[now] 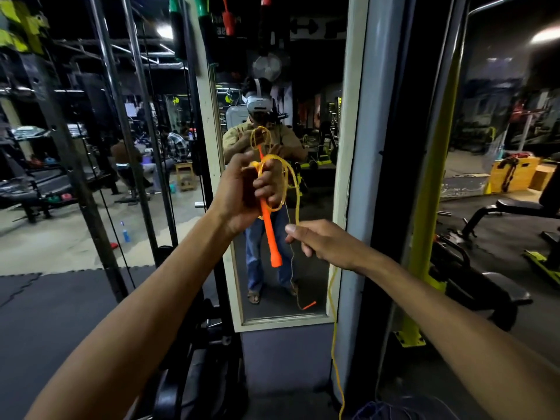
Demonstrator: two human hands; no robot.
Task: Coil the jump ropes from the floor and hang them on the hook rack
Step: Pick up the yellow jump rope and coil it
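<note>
My left hand (242, 192) grips an orange jump-rope handle (271, 237) that points down, together with a couple of yellow rope loops (280, 183) gathered at its top. My right hand (321, 241) sits lower right of it, fingers pinched on the yellow rope (333, 298), which runs down from there toward the floor. Above, at the top edge, red (228, 22) and green and black (174, 13) handles of other ropes hang; the rack itself is out of frame. A blue rope (388, 410) lies on the floor at the bottom right.
A tall framed mirror (281, 316) stands straight ahead and shows my reflection with the second orange handle on the floor. Steel uprights (112, 116) of a cable machine rise at left, a yellow-green post (433, 177) and black benches (491, 207) at right.
</note>
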